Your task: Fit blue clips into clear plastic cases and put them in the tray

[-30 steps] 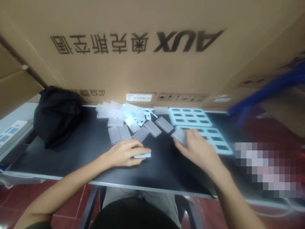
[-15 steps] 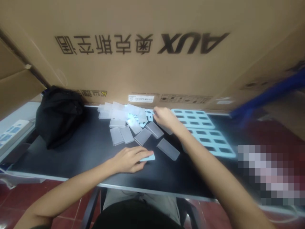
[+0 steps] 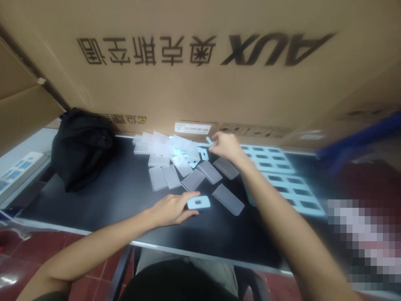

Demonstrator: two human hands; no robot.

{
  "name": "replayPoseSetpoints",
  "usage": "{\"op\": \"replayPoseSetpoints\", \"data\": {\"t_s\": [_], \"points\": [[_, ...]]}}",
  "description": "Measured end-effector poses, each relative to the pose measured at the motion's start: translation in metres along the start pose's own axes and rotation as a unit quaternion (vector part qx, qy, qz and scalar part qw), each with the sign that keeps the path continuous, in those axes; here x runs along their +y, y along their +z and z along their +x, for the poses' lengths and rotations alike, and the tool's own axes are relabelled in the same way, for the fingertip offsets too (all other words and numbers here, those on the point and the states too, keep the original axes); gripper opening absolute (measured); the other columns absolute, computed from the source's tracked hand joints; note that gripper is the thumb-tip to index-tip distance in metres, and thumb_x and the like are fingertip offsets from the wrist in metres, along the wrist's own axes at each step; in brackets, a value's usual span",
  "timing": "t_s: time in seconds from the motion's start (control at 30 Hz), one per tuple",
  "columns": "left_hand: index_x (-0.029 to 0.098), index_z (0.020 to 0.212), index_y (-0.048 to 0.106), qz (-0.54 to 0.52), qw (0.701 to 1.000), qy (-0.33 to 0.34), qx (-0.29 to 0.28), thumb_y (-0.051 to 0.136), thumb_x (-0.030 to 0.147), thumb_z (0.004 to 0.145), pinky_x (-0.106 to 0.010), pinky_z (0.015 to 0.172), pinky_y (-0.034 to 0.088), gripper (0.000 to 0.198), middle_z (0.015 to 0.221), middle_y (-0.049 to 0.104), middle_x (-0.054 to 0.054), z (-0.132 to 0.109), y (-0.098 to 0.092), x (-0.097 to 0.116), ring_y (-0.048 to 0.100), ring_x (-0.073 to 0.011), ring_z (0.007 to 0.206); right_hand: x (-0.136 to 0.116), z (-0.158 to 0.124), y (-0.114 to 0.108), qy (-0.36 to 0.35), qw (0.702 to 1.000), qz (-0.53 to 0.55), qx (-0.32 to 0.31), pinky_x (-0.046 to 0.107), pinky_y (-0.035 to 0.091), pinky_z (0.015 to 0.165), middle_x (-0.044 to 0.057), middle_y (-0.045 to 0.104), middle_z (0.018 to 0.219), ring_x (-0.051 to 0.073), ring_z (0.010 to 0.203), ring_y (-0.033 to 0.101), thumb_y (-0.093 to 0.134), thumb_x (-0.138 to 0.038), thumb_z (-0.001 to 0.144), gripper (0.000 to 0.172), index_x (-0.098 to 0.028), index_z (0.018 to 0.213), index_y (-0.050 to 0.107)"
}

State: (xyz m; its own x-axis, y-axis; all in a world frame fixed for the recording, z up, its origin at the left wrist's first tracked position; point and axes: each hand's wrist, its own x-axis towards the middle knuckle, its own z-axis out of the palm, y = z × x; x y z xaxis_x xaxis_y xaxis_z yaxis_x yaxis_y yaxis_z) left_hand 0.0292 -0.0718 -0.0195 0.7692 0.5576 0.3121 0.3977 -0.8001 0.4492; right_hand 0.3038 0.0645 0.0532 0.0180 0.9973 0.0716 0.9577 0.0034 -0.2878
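Note:
My left hand [image 3: 171,210] is closed on a small light-blue rectangular plate [image 3: 204,202], thumb and fingers at its left end. A dark opening shows in the plate's middle. Farther back, my right hand [image 3: 228,146] pinches a small light-blue strip-like piece [image 3: 209,141], mostly seen edge-on. Beneath and left of that hand lies a heap of light-blue pieces [image 3: 204,154], partly covered by translucent plastic sleeves [image 3: 184,144]. More translucent sleeves [image 3: 228,199] are spread over the black tabletop between my hands.
Light-blue sheets with rectangular windows [image 3: 293,177] lie on the right, partly behind my right forearm. A black cloth bag [image 3: 82,148] sits at left, beside a white power strip [image 3: 23,171]. A large cardboard box [image 3: 188,92] walls off the back; a blue bar [image 3: 357,136] slants at right.
My left fingers have moved off the plate's top to its end, so its opening now shows. My right hand has lifted slightly, with a light-blue piece now visible in its pinch. The view has shifted slightly.

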Motion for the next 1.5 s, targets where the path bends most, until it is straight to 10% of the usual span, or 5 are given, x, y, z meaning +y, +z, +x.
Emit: {"op": "replayPoseSetpoints", "data": {"t_s": [0.33,0.63,0.97,1.2,1.5], "points": [[0.016,0.123,0.059,-0.127,0.99,-0.027,0.059,0.066,0.047,0.098,-0.026,0.067,0.059,0.04,0.092,0.076,-0.006,0.004,0.001,0.0,0.074,-0.0165,0.072,-0.03,-0.139,-0.034,-0.241,0.846,0.474,-0.035,0.03,0.059,0.063,0.001,0.072,0.083,0.016,0.067,0.071,0.073,-0.02,0.087,0.019,-0.024,0.095,0.057],[0.017,0.118,0.063,-0.14,0.984,-0.004,0.107,0.068,0.039,0.096,-0.027,0.073,0.06,0.032,0.098,0.075,-0.007,0.004,0.0,0.003,0.072,-0.0171,0.08,-0.038,-0.157,-0.018,-0.337,0.899,0.28,0.004,0.035,0.06,0.077,0.007,0.069,0.104,0.019,0.092,0.067,0.062,-0.021,0.095,0.018,-0.023,0.112,0.063],[0.02,0.129,0.058,-0.144,0.972,0.026,0.183,0.07,0.041,0.096,-0.033,0.083,0.063,0.041,0.115,0.072,-0.012,0.008,0.007,0.003,0.074,-0.0223,0.101,-0.072,-0.193,0.026,-0.193,0.962,0.135,0.137,0.049,0.062,0.083,0.018,0.065,0.118,0.033,0.11,0.067,0.063,-0.041,0.094,0.056,-0.017,0.142,0.047],[0.02,0.131,0.052,-0.074,0.978,0.039,0.191,0.069,0.048,0.096,-0.034,0.078,0.065,0.048,0.119,0.07,-0.014,0.007,0.0,0.005,0.072,-0.0232,0.102,0.035,-0.121,-0.011,-0.036,0.949,0.071,0.306,0.054,0.05,0.104,0.021,0.064,0.124,0.035,0.114,0.063,0.058,-0.057,0.093,0.073,-0.014,0.151,0.044],[0.017,0.113,0.061,-0.001,0.993,0.101,0.065,0.055,0.04,0.104,-0.028,0.074,0.061,0.025,0.108,0.073,-0.01,0.008,-0.005,0.012,0.072,-0.0188,0.095,0.146,-0.024,0.027,0.06,0.965,0.039,0.254,0.058,0.035,0.118,0.033,0.047,0.152,0.041,0.145,0.043,0.048,-0.058,0.094,0.084,-0.001,0.154,0.034]]}}
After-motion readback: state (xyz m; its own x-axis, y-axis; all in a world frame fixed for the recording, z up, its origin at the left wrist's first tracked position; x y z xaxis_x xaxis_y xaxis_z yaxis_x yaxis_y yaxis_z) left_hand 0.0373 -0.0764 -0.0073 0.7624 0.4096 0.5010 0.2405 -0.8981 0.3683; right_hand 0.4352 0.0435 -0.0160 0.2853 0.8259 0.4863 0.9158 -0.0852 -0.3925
